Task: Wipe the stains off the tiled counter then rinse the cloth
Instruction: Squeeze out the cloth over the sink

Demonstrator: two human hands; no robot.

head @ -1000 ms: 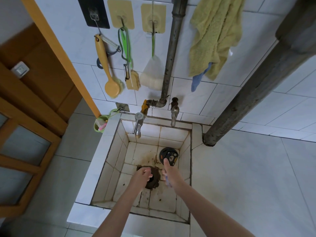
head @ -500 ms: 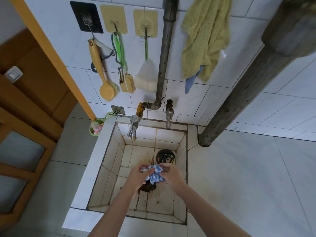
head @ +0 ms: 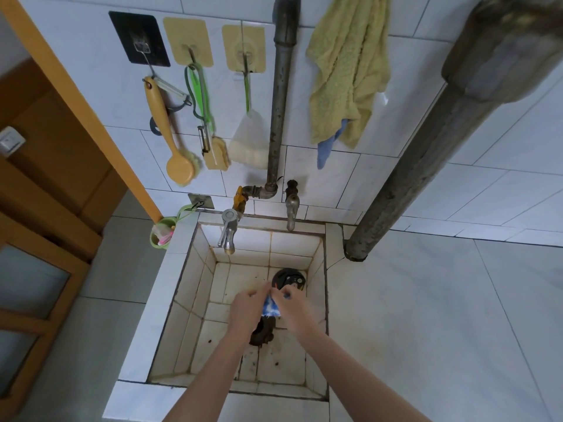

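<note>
While both hands, left hand point(head: 248, 309) and right hand point(head: 294, 306), pinched the blue cloth point(head: 271, 308) over the sink point(head: 182, 287), no water seemed to run, so the tap point(head: 228, 231) probably needed opening next.

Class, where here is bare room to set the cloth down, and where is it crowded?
Free: the tiled counter right of the sink, bordered by wall and slanting pipe; also the left rim. Crowded: the basin floor, where left hand and right hand grip the cloth above the drain.
</note>
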